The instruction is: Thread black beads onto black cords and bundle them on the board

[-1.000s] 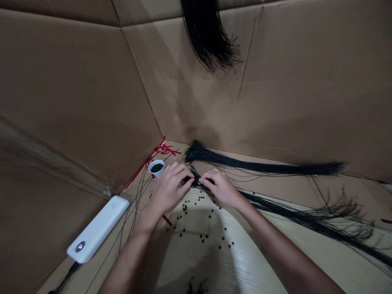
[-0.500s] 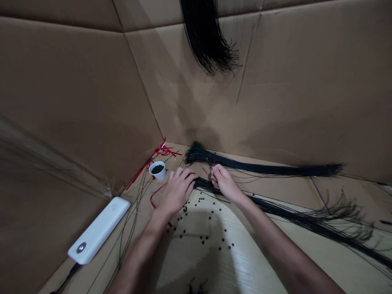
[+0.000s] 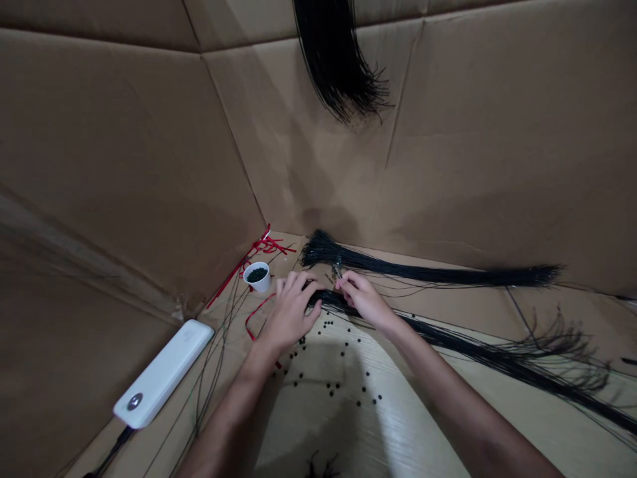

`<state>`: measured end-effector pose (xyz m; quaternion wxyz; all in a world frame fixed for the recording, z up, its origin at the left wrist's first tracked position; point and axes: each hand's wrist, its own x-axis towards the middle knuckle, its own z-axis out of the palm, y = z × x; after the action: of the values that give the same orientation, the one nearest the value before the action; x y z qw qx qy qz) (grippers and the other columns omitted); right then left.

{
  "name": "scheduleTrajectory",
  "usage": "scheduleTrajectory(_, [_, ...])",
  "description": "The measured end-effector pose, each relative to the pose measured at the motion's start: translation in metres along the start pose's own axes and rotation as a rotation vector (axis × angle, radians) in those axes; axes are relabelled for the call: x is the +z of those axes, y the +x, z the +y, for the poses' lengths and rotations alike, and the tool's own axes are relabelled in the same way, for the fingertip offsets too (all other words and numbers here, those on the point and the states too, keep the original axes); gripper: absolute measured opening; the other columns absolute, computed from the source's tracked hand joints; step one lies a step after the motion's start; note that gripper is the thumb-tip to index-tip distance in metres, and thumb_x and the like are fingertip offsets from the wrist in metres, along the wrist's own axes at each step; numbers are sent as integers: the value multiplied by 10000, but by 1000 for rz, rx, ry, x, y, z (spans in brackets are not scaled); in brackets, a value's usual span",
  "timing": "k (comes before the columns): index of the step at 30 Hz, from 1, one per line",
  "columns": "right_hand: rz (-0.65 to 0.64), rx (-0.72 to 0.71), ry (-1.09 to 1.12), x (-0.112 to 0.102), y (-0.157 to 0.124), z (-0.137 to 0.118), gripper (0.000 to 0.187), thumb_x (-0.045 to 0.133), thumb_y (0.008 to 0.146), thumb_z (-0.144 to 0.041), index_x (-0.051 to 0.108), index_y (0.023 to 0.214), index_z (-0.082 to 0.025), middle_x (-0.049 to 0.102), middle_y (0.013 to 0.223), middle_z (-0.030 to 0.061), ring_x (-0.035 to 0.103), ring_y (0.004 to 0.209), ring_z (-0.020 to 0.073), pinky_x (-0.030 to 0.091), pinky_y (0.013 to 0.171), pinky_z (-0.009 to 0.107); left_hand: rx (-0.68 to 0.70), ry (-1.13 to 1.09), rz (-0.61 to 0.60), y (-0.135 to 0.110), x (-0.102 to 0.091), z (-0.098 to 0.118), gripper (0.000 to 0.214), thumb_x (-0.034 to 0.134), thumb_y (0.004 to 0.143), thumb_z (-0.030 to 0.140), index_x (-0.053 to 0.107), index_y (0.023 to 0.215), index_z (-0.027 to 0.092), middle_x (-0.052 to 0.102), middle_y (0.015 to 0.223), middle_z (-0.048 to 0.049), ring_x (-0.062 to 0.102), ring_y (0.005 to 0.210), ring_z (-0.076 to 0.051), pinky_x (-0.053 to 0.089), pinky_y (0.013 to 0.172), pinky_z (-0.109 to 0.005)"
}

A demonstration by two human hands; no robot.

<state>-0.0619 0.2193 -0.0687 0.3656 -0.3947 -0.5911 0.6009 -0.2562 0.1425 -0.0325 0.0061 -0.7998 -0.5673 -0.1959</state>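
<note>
My left hand (image 3: pixel 292 309) is curved over the left end of the nearer bundle of thin black strands (image 3: pixel 478 358), which lies between its thumb and index finger. Just right of it, my right hand (image 3: pixel 365 300) is closed in a pinch above the same bundle. At its fingertips shows a small thin greyish piece, too small to name. Right behind that pinch, a second bundle of black strands (image 3: pixel 423 267) lies along the back wall, flared at its left end. A white cup (image 3: pixel 261 284) of small black beads stands left of my left hand.
Loose black beads (image 3: pixel 331 385) are scattered on the pale surface. Red ribbon scraps (image 3: pixel 271 245) lie in the corner. A white power bank (image 3: pixel 164 375) with a cable is at left. Another black bundle (image 3: pixel 336 60) hangs before the cardboard walls (image 3: pixel 472 133).
My right hand's fingers have shifted slightly and extended; a thin greyish piece now shows at their tips. The left thumb and fingers have parted a little around the bundle end.
</note>
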Motion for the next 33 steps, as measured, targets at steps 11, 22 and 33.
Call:
scheduleTrajectory(11, [-31, 8, 59, -1, 0, -6, 276, 663, 821, -501, 607, 793, -232, 516, 647, -52, 467, 589, 142, 334, 543, 266, 67, -76, 34, 3, 4, 14, 127, 600, 1038, 265, 725, 1013, 259, 738, 1137, -65, 580, 1106, -270, 373, 918, -463])
scheduleTrajectory(22, [-127, 45, 128, -1, -6, -18, 324, 649, 844, -546, 555, 840, -235, 585, 709, -52, 518, 476, 104, 325, 421, 218, 28, -82, 89, 3, -5, 11, 247, 535, 1104, 396, 723, 1056, 244, 781, 1029, -42, 594, 989, -244, 342, 867, -433])
scheduleTrajectory(33, [-85, 20, 69, -4, -9, -22, 308, 638, 875, -526, 606, 832, -223, 595, 735, -27, 471, 569, 118, 300, 515, 242, -36, -109, 52, -1, -4, -4, 153, 657, 1041, 376, 756, 1051, 260, 746, 1040, -39, 594, 1028, -252, 358, 863, -413])
